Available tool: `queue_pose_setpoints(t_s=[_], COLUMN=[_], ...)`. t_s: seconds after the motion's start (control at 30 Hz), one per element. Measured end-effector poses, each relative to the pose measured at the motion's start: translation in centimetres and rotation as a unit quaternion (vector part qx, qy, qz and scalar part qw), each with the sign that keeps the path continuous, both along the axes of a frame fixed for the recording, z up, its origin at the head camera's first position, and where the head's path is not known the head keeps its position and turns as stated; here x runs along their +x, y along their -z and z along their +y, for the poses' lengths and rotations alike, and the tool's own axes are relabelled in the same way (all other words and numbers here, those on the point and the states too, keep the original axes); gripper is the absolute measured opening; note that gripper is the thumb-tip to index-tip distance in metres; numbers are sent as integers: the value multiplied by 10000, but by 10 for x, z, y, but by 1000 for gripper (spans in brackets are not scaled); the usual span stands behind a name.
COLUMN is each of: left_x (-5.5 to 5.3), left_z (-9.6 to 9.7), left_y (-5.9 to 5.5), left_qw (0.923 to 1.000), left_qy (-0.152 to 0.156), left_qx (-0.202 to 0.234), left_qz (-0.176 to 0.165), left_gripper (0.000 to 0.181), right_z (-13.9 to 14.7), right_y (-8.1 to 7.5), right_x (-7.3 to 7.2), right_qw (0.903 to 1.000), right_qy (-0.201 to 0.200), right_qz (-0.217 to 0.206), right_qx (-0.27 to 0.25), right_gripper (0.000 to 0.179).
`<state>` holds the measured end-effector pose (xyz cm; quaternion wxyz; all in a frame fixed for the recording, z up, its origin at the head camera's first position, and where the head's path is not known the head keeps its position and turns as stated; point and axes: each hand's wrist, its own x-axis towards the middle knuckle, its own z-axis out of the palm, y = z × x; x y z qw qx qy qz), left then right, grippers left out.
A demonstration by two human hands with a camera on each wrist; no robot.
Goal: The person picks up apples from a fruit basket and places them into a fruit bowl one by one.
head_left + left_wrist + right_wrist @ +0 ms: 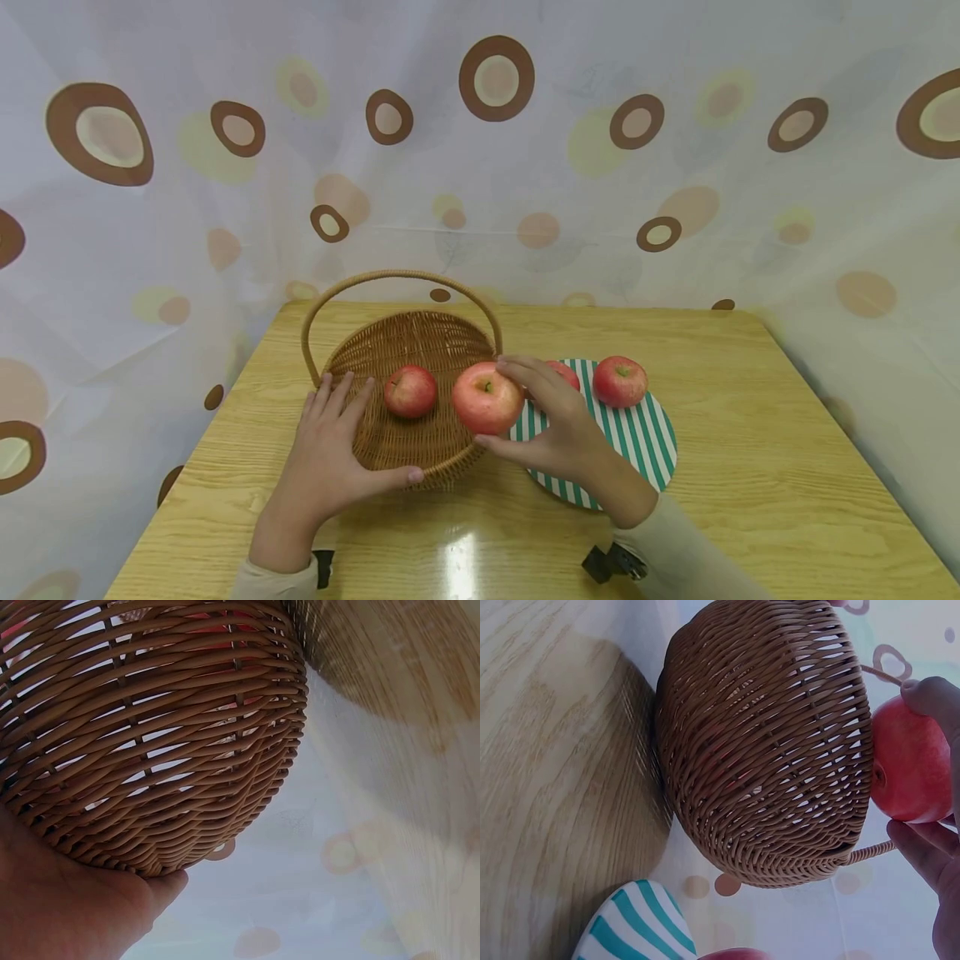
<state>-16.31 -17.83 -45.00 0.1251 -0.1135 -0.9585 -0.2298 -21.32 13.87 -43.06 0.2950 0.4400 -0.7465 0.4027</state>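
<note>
Apple (487,403), pink-red and with its stem showing, is in our right hand (558,425), just above the right side of the basket (408,337). We have the thumb and fingers of that hand clamped on it from the right, thumb toward us and fingers on the far side. From the right wrist we see it right at the level of the rim, but we cannot tell whether it touches the wicker.

Inside the basket, near the middle of its floor, lies a second apple (410,392), redder and looking smaller. Our left hand (322,454) rests against the near left side of the rim, its fingers straight and spread apart, the thumb reaching along the front edge. The handle (401,273) arches upright over the basket.

To the right, partly under our right forearm, we have a round plate (641,437) with green and white stripes. One apple (619,382) sits on its far part, and another apple (564,373) shows beside it, mostly hidden by our right hand.

We wear pale sleeves (686,550), with a dark device (615,562) at each wrist. Everything stands on a wood-grain table (750,442), and behind it hangs a pale cloth (420,183) with brown rings and soft spots.
</note>
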Motion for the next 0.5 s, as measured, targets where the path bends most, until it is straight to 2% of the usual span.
queue_pose_setpoints(t_s=[0.5], left_x=[0], left_z=[1], left_y=[0], left_qw=[9999], left_qy=[-14], left_qx=[-10], left_qz=[-108], left_gripper=[132], right_z=[18], right_y=[13], right_x=[-2], right_qw=[9955], right_qy=[139], right_qz=[620], right_qx=[-706], right_gripper=[73])
